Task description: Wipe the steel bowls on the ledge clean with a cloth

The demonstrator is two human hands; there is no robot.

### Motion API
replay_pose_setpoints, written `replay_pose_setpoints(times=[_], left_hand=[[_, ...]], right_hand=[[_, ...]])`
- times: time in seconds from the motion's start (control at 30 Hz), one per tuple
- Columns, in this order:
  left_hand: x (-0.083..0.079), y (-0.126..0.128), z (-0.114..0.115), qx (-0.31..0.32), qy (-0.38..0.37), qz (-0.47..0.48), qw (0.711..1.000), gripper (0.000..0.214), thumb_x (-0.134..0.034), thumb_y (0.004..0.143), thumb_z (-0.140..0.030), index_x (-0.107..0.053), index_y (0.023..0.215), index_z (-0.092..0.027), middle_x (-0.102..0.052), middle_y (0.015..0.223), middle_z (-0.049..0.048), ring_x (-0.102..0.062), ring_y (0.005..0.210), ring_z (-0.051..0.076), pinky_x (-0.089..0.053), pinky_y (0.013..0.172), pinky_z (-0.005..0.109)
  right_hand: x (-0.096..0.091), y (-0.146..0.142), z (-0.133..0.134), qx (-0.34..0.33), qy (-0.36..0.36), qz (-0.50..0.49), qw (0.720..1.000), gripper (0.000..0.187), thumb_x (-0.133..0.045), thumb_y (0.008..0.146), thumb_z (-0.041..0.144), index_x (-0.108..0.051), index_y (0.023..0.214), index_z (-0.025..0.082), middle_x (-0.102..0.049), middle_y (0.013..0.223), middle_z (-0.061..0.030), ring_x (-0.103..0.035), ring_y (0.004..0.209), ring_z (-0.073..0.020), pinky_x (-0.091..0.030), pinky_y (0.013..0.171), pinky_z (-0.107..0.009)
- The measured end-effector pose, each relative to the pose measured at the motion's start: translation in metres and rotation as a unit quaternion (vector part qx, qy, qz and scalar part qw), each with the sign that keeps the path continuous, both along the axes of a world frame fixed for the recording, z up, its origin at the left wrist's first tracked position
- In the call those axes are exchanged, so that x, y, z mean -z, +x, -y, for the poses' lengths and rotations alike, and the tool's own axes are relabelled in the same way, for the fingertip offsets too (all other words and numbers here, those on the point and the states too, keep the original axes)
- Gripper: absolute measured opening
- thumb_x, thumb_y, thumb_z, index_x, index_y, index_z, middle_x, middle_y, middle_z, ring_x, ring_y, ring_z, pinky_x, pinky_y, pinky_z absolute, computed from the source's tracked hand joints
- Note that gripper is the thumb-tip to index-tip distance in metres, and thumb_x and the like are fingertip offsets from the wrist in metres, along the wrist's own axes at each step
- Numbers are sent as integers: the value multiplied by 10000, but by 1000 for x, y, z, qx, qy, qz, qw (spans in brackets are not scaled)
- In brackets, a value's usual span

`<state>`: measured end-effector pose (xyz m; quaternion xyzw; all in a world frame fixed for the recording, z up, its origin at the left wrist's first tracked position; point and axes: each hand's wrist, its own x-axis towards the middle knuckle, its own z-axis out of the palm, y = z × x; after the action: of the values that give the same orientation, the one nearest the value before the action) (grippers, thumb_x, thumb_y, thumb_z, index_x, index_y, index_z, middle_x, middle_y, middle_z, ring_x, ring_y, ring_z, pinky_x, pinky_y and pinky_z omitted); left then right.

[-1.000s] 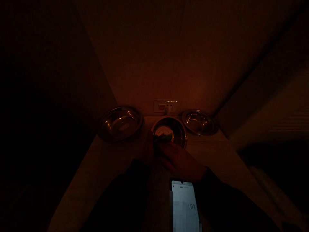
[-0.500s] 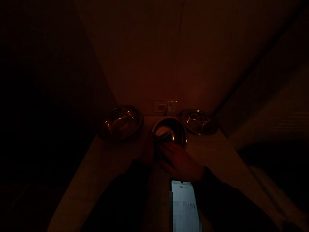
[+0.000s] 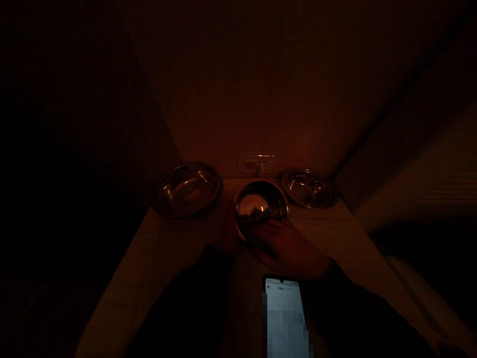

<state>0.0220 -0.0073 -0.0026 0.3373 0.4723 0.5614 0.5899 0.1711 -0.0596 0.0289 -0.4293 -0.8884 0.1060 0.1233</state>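
A shiny metal bowl (image 3: 279, 199) stands on the table in dim reddish light. My left hand (image 3: 227, 231) is up against its left side, gripping the rim, with most fingers lost in shadow. My right hand (image 3: 285, 246) reaches over the near rim, pressing a dark cloth (image 3: 257, 215) against the bowl's inside. The cloth's folded edge shows beyond the fingers; the rest is under the hand.
Two more metal basins stand at the back, a larger one (image 3: 186, 194) left and another (image 3: 309, 189) right. A lit phone (image 3: 285, 308) lies near my right wrist. Behind is a wall socket (image 3: 257, 163) with a plug, above the wooden tabletop (image 3: 156, 263).
My right hand and the cloth have shifted slightly to the right along the bowl's near side, uncovering more of the bowl's inside. My left hand stays at the bowl's left.
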Motion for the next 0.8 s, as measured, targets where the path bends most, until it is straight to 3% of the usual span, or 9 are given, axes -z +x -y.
replay_pose_setpoints(times=[0.2, 0.4, 0.5, 0.7, 0.8], left_hand=[[-4, 6, 3, 15, -28, 35, 999, 436, -415, 893, -460, -703, 826, -139, -741, 806, 51, -676, 879, 204, -475, 911, 305], [-1, 4, 6, 44, -57, 50, 996, 525, -375, 900, -511, -704, 853, -105, -741, 844, 80, -667, 949, 216, -447, 963, 322], [1, 2, 4, 35, -49, 40, 997, 450, -433, 887, -490, -693, 903, -124, -743, 863, 59, -657, 988, 207, -449, 966, 311], [-9, 5, 3, 59, -60, 59, 995, 582, -301, 909, -544, -695, 854, -118, -742, 788, 72, -687, 875, 223, -522, 859, 354], [-9, 4, 3, 52, -40, 30, 997, 558, -315, 914, -523, -697, 872, -119, -740, 792, 62, -681, 893, 211, -497, 907, 344]], right_hand=[[2, 2, 1, 0, -13, 0, 1000, 437, -517, 901, 364, -519, 1303, 193, -625, 1248, -78, -535, 1114, -277, -417, 943, -463], [12, -6, 0, -16, -1, -40, 999, 485, -475, 929, 358, -449, 1360, 137, -536, 1356, -125, -487, 1196, -271, -403, 996, -454], [12, -4, -1, -22, -9, -43, 999, 517, -503, 911, 352, -443, 1360, 104, -532, 1358, -136, -473, 1212, -284, -397, 1010, -462], [7, 1, -1, -26, -24, -44, 998, 533, -572, 852, 288, -462, 1349, 130, -569, 1318, -122, -518, 1160, -273, -423, 976, -449], [9, 1, -1, -23, -13, -43, 999, 521, -573, 853, 285, -471, 1341, 135, -587, 1298, -108, -529, 1140, -271, -433, 962, -438]])
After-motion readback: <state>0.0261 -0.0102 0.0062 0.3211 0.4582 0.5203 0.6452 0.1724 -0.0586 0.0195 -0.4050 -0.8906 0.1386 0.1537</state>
